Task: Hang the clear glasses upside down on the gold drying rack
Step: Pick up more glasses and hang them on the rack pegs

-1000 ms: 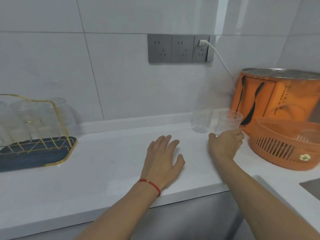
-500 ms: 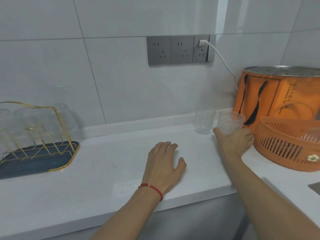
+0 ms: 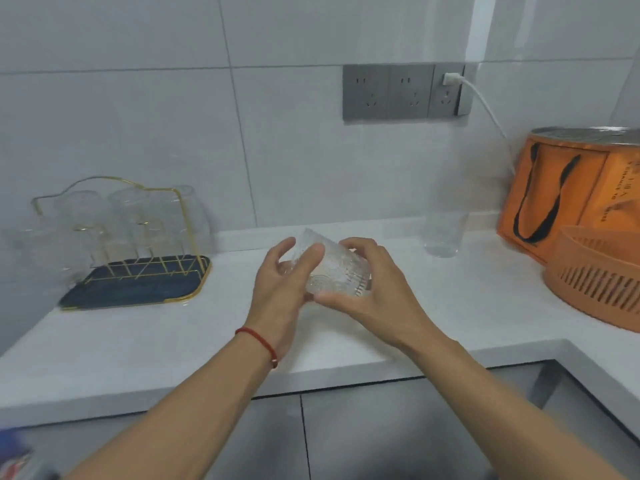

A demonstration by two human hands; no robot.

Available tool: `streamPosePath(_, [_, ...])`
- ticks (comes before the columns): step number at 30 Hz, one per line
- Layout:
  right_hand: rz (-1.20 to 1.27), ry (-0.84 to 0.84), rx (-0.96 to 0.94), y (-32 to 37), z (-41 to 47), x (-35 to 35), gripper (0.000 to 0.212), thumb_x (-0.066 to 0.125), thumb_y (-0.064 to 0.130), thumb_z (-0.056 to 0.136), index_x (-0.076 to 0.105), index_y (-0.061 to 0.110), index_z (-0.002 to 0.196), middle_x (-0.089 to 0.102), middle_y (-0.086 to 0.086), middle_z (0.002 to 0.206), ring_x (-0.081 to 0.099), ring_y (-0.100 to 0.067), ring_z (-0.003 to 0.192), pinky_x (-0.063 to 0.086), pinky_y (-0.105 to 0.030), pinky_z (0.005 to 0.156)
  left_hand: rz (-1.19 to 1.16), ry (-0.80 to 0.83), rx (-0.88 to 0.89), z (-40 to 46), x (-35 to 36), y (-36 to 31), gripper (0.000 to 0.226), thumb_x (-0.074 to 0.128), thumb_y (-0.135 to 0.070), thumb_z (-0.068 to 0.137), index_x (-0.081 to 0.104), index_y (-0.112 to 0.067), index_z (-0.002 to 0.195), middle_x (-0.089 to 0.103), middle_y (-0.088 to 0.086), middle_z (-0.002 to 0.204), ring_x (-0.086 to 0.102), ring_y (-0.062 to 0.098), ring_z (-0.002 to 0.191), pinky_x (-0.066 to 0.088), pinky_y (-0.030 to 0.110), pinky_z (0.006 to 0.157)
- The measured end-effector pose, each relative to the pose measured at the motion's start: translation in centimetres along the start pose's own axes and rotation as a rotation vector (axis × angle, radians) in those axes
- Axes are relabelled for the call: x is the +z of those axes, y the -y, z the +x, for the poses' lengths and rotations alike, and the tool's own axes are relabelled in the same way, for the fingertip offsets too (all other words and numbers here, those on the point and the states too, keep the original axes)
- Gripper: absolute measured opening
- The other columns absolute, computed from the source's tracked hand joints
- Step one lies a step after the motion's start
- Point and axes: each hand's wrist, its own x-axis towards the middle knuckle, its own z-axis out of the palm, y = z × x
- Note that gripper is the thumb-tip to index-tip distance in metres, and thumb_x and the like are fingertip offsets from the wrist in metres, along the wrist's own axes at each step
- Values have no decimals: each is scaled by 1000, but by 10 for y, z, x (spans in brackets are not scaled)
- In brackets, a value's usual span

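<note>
The white counter (image 3: 145,344) runs across the middle of the frame, with the pale tiled wall (image 3: 138,126) filling everything above it and grey cabinet fronts (image 3: 363,431) below its front edge. At the right edge sits an orange bag (image 3: 588,188) with black handles and a metal lid on top, and in front of it, lower right, an orange slotted basket (image 3: 595,289). On the left of the frame stands the gold drying rack (image 3: 138,244) on its dark blue tray (image 3: 138,289); several clear glasses (image 3: 128,216) already hang upside down on its prongs, though they are blurred and I cannot count them surely. High on the wall, right of centre, is a grey socket strip (image 3: 405,91) with a white plug (image 3: 450,79) in its right end and a white cable (image 3: 488,109) dropping toward the bag.

In the centre of the frame my two hands meet around a patterned clear glass (image 3: 332,275), held above the counter and tipped on its side, one end pointing up and left. My right hand (image 3: 374,289) wraps it from the right, thumb underneath and fingers over the top. My left hand (image 3: 280,282), with a red string bracelet (image 3: 258,341) at the wrist, presses against its left end, thumb across the glass. Both hands are clamped on it.

A second, plain clear glass (image 3: 443,233) stands upright on the counter at the back, right of centre, near the bag and well apart from the rack.
</note>
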Motion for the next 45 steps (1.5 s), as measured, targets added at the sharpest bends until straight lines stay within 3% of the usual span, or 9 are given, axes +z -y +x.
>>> streamPosePath(4, [461, 272, 218, 32, 19, 53, 62, 56, 71, 89, 51, 30, 136, 74, 1, 117, 79, -23, 96, 61, -42, 95, -170, -63, -31, -3, -66, -20, 64, 75, -35, 88, 53, -4, 138, 66, 24, 120, 65, 35, 103, 52, 46, 80])
streamPosePath(7, [423, 238, 191, 60, 37, 91, 56, 58, 65, 90, 50, 24, 129, 81, -2, 101, 82, -23, 80, 62, -47, 93, -104, -88, 39, -8, -113, -31, 53, 66, -42, 94, 58, -5, 132, 65, 24, 125, 67, 40, 114, 60, 48, 88])
streamPosePath(9, [262, 175, 129, 83, 50, 109, 53, 60, 65, 88, 50, 29, 125, 75, 2, 101, 81, -16, 72, 58, -41, 87, 106, -185, 76, -12, -145, -36, 42, 54, -47, 100, 60, -17, 128, 67, 14, 123, 70, 30, 108, 61, 47, 89])
streamPosePath(11, [138, 112, 38, 109, 63, 121, 46, 61, 64, 89, 50, 35, 123, 70, 6, 99, 79, -13, 72, 52, -31, 75, 549, -261, 169, -12, -182, -34, 35, 39, -42, 106, 58, -24, 130, 67, 6, 126, 64, 23, 110, 52, 46, 99])
streamPosePath(14, [100, 68, -105, 146, 87, 137, 51, 64, 57, 91, 48, 35, 134, 68, 4, 111, 74, -21, 95, 52, -33, 83, 1184, -269, 241, -6, -231, -24, 41, 29, -34, 107, 62, -14, 121, 66, 8, 121, 55, 31, 116, 42, 44, 100])
streamPosePath(18, [-6, 86, -252, 189, 123, 161, 63, 65, 54, 90, 41, 26, 141, 63, -1, 120, 64, -21, 107, 48, -32, 81, 1386, -256, 193, 3, -255, -5, 48, 30, -36, 107, 55, -18, 143, 50, 8, 152, 39, 26, 142, 28, 44, 120])
streamPosePath(22, [-215, 169, -374, 207, 146, 195, 65, 65, 50, 92, 46, 19, 146, 63, -7, 130, 60, -27, 117, 50, -41, 97, 1424, -214, 235, 5, -259, 4, 53, 25, -43, 105, 51, -23, 146, 49, 2, 154, 37, 19, 142, 23, 40, 122])
streamPosePath(31, [-498, 304, -384, 212, 172, 245, 70, 64, 52, 89, 52, 24, 152, 59, -5, 151, 54, -32, 138, 47, -46, 103, 1480, -32, 137, 6, -258, 5, 55, 22, -47, 104, 35, -30, 154, 33, -4, 164, 19, 17, 154, 10, 49, 126])
streamPosePath(45, [-684, 432, -370, 183, 176, 270, 68, 53, 64, 94, 53, 24, 149, 56, -4, 154, 49, -31, 143, 44, -51, 110, 1446, -52, 158, 6, -256, 4, 53, 29, -45, 103, 41, -25, 150, 38, -3, 161, 25, 18, 151, 18, 47, 124])
